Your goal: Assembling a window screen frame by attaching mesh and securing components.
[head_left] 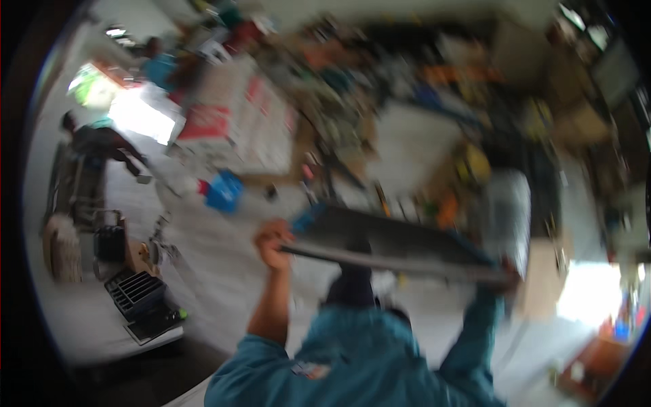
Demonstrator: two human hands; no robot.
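A wide, flat dark grey panel (pixel 400 241) with blue along parts of its edge is held up in front of my chest, tilted, its right end lower. At its left end, my left hand (pixel 273 243) is closed around the corner. My right hand (pixel 508 277) is at the opposite end, smeared by motion, and its fingers cannot be made out well. Both of my arms are in teal sleeves. Behind the panel's right end stands a shiny, silvery wrapped bundle (pixel 508 207). Blur hides the panel's exact kind.
A large white and red box (pixel 237 125) stands ahead, with a blue object (pixel 224 192) near it. At left, a black slotted part (pixel 139 295) sits on a white table (pixel 102 342). A person (pixel 98 142) stands far left. Cluttered goods and cardboard boxes (pixel 576 125) fill the back.
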